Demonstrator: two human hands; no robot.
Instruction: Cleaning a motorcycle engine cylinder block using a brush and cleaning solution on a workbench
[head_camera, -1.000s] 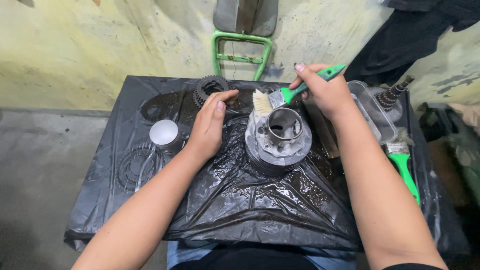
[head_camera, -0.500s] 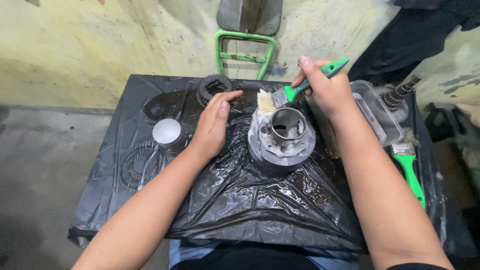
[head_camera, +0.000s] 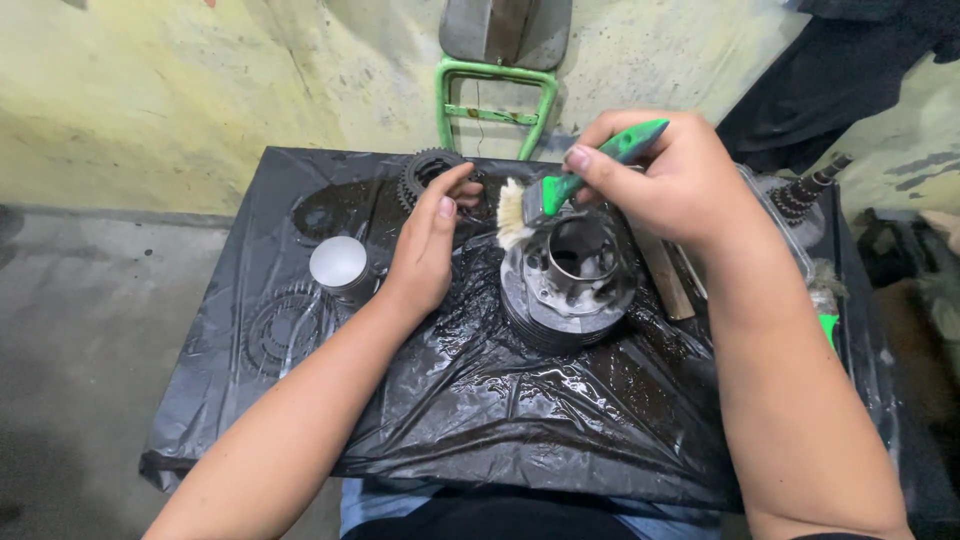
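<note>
Lowest in the frame, two bare forearms rise from the bottom edge over a desk (head_camera: 250, 420) covered in wet black plastic sheet (head_camera: 520, 400). The sheet is creased and glistens with dark fluid in the lower centre.

At mid-frame sits a finned metal engine cylinder (head_camera: 570, 290), upright, bore facing upward. It rests on the sheet just right of centre.

The left hand (head_camera: 430, 240) lies to the left of the cylinder, palm turned toward it, fingers extended and open, holding nothing. Whether it touches the cylinder's fins cannot be determined; it is just beside them. To the left of this hand stands a small round silver piston (head_camera: 338, 264), crown up. Below and left of it, a round gear shape (head_camera: 283, 328) shows under the plastic.

The right hand (head_camera: 665, 180) is above the cylinder, upper right of centre. Its fingers are closed around the green handle of a paintbrush (head_camera: 560, 190). The pale bristles point left and downward, at the cylinder's upper left rim, between the two hands.

Farther back, a toothed sprocket (head_camera: 428, 170) lies beyond the left fingertips. A clear plastic tray (head_camera: 790, 250) sits behind the right wrist. At the top centre, a green metal frame (head_camera: 495, 100) stands against the stained yellow wall (head_camera: 200, 90).
</note>
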